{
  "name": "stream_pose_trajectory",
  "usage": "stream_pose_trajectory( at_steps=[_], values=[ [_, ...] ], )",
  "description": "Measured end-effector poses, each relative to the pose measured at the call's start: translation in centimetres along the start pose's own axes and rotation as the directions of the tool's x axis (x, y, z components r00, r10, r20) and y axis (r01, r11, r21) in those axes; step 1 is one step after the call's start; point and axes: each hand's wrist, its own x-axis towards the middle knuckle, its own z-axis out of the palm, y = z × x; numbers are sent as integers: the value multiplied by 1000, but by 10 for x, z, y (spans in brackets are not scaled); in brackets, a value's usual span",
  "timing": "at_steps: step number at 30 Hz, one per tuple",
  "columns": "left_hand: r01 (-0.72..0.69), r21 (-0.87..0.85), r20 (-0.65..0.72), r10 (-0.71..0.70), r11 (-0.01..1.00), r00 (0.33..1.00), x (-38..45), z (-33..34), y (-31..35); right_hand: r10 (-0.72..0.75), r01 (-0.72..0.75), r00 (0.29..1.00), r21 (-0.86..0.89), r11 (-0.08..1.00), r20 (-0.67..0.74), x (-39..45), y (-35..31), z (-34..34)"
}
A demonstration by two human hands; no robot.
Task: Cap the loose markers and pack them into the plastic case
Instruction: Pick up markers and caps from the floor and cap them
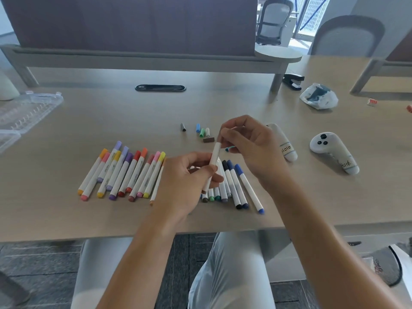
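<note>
My left hand (189,175) grips a white marker (214,156) by its barrel, tilted up to the right. My right hand (245,143) pinches the marker's upper end; whatever sits there is hidden by the fingers. A row of several capped markers (124,172) in warm and purple colours lies to the left on the table (111,121). More markers (236,186) with dark, blue and green ends lie under and right of my hands. Several loose caps (201,131) lie behind my hands. The clear plastic case (24,114) lies open at the far left.
Two white controllers (287,146) (334,152) lie to the right. A crumpled plastic bag (318,97) and a black stapler (293,82) sit at the back right. A cable slot (160,88) lies in the table's middle. A desk divider stands behind.
</note>
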Motion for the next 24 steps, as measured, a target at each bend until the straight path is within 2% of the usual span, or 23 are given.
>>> stream_pose_trajectory(
  at_steps=[5, 8, 11, 13, 16, 18, 21, 24],
  values=[
    [-4, 12, -5, 4, 1000, 1000, -4, 7, 0, -84, 80, 996, -113, 990, -31, -10, -1, -2],
    [-30, 43, 16, 29, 999, 999, -4, 12, 6, -85, 83, 996, -80, 993, -21, -15, 0, -3],
    [-81, 143, 59, 74, 986, 996, -4, 16, 10, -60, 58, 993, -24, 998, -101, -18, 0, -13],
    [-151, 250, 32, 148, 956, 988, -5, 15, 7, -11, 7, 988, -25, 1000, -153, -19, 4, -27],
    [-207, 369, -62, 246, 906, 967, -7, 6, 1, 62, -92, 987, -204, 975, -151, -24, 20, -46],
    [-197, 403, -88, 252, 894, 964, -11, 2, -3, 99, -137, 987, -333, 933, -128, -28, 34, -51],
    [-190, 427, -110, 259, 884, 960, -21, 1, -9, 84, -142, 987, -499, 855, -136, -29, 50, -55],
    [-200, 447, -104, 273, 872, 956, -29, 5, -14, 87, -155, 986, -580, 800, -144, -29, 57, -56]
  ],
)
